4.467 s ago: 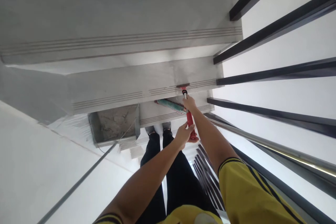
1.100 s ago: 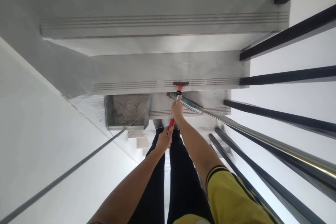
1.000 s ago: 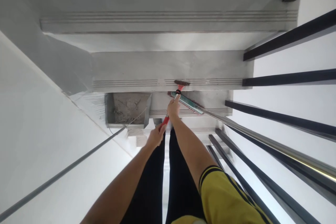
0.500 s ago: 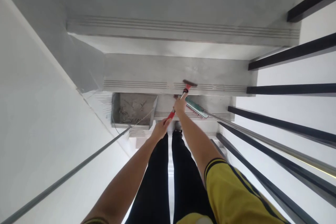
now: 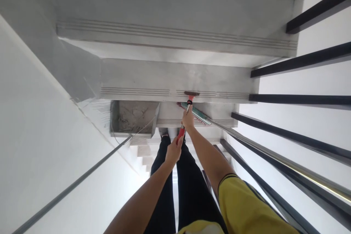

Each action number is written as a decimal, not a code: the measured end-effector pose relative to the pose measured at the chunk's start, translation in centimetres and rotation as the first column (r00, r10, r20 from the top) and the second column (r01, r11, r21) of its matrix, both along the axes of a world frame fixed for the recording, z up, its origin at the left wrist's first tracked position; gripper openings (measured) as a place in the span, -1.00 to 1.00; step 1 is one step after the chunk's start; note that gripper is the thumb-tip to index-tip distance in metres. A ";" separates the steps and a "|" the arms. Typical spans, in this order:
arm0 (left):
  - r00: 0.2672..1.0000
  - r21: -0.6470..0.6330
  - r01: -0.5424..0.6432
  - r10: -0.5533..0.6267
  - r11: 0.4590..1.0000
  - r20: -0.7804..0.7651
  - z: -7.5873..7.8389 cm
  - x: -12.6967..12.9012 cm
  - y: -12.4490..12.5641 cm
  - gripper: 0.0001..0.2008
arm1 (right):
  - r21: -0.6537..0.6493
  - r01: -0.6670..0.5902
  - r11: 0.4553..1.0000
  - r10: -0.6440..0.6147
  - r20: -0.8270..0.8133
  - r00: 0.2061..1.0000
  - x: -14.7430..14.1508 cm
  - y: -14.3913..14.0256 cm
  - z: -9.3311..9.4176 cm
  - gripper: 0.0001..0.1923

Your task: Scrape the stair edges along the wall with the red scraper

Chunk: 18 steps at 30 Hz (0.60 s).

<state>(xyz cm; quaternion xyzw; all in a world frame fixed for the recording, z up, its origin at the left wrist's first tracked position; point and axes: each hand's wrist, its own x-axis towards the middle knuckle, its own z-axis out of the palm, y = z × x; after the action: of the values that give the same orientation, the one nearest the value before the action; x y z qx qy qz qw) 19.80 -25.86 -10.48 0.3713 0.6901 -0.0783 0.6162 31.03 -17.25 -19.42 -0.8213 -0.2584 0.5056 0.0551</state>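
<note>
Both my hands are closed around a long-handled scraper [image 5: 191, 97] with a red head and a red end grip. My left hand [image 5: 173, 151] wraps the red grip at the lower end. Higher up, my right hand [image 5: 188, 117] grasps the metal shaft just below the head. The scraper's dark blade lies over the grooved edge of a grey stair step [image 5: 137, 75]; whether it presses on the surface I cannot tell. Just beyond my right hand rests a green broom [image 5: 201, 114] with reddish bristles, partly hidden by that hand.
A metal dustpan [image 5: 112, 120] with grey debris sits on the step at left, its long handle [image 5: 74, 184] slanting toward me. Dark railing bars [image 5: 298, 99] line the right side. The broom's metal pole [image 5: 274, 155] runs along them. A white wall [image 5: 33, 117] borders the left.
The scraper has shifted slightly left and is angled more upright, its blade a little nearer to me on the step. My left hand has dropped a little lower. The view has shifted slightly.
</note>
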 end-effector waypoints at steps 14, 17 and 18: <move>0.997 -0.055 0.072 -0.070 0.996 0.033 3.1 2.9 2.6 -0.50 | 0.056 0.089 0.994 -0.085 -0.074 0.994 2.3 1.9 1.2 -0.38; 0.998 -0.079 0.056 -0.053 0.995 0.039 3.2 3.6 2.6 -0.48 | 0.035 0.043 0.998 -0.041 -0.066 0.997 2.8 1.9 0.9 -0.36; 0.998 -0.079 0.055 -0.052 0.995 0.044 3.1 3.8 2.6 -0.48 | 0.042 0.037 0.998 -0.035 -0.055 0.998 3.0 1.9 0.7 -0.36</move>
<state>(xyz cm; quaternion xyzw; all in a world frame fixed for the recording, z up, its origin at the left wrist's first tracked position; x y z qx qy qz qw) 23.62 -23.24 -7.36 0.3662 0.6631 -0.1145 0.6427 34.07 -15.37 -18.70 -0.8104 -0.2526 0.5212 0.0889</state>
